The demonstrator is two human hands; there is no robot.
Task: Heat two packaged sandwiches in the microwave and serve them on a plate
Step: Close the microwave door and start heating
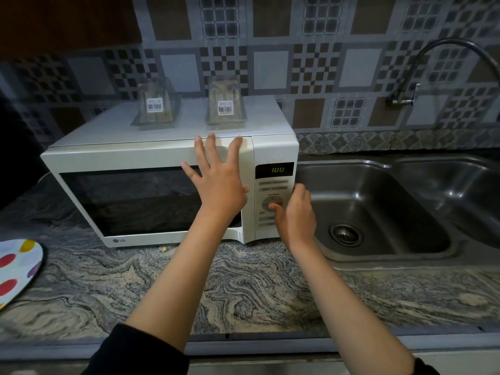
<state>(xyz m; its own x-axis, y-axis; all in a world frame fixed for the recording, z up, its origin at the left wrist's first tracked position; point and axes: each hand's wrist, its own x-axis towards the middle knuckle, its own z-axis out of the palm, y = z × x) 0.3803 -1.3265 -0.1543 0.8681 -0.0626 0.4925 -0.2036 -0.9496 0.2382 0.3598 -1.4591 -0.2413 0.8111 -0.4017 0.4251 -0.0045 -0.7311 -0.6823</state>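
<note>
Left hand lies flat with fingers spread on the closed microwave door, while the right hand, fingers curled, presses its thumb on the round dial of the control panel. Both packaged sandwiches stand on top of the microwave, just beyond the left fingertips; the plate lies well left.

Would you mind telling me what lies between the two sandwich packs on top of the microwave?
Nothing: in the head view, only bare microwave top separates the left pack from the right pack.

Two sandwich packs side by side atop the microwave, sink right, plate front-left.
</note>
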